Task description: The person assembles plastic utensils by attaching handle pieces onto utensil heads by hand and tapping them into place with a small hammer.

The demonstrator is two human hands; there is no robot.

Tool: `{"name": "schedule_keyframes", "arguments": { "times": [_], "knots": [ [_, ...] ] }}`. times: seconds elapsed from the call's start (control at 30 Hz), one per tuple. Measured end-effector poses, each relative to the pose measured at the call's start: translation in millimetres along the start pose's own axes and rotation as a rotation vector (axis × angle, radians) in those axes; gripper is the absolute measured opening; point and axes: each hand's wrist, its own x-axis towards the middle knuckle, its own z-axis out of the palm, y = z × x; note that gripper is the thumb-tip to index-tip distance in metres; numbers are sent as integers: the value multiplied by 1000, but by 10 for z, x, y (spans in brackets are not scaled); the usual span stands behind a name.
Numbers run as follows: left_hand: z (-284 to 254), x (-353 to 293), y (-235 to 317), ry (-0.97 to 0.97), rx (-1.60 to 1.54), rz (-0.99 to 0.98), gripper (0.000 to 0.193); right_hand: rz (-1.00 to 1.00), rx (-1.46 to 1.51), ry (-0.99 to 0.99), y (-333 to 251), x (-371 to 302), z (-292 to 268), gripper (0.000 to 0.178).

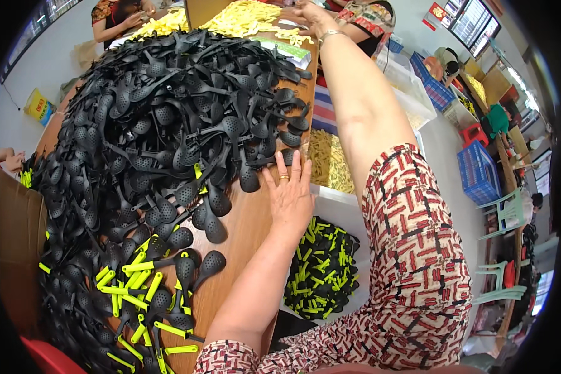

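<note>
My left hand (288,198) lies flat on the wooden table (246,230), fingers spread and holding nothing. Its fingertips are close to the edge of a big heap of black perforated spoon heads (162,112). My right arm stretches far across to the table's far end. There my right hand (315,17), with a bracelet at the wrist, has its fingers extended beside loose pale-yellow pieces (243,17); I see nothing held in it. Nearer and to the left lie black spoons with lime-green handles (140,274).
Below the table's right edge stands a white bin (363,249) with black and lime-green spoons (323,268). Beyond it is a container of yellowish pieces (330,159). A cardboard box (12,243) stands at left. Other people sit at the far end. Blue crates (478,171) stand right.
</note>
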Motion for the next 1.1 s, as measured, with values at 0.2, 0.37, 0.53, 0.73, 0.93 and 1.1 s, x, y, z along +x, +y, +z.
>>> {"name": "schedule_keyframes", "arguments": {
  "times": [0.2, 0.37, 0.53, 0.73, 0.93, 1.1],
  "knots": [
    [8, -277, -467, -52, 75, -101, 73, 185, 325, -38, -192, -1130, 890, 67],
    [23, -243, -420, -32, 36, -95, 72, 192, 289, -5, -311, -1208, 804, 80],
    [8, -250, -423, -35, 17, -99, 70, 252, 291, -14, -250, -1191, 857, 83],
    [4, -227, -393, -50, 26, -123, 71, 190, 267, -14, -186, -1147, 893, 87],
    [10, -231, -398, -32, 24, -109, 69, 193, 281, -35, -134, -1196, 917, 84],
    [2, -223, -416, -61, 1, -134, 70, 163, 444, -9, -92, -1274, 910, 79]
  ]
}}
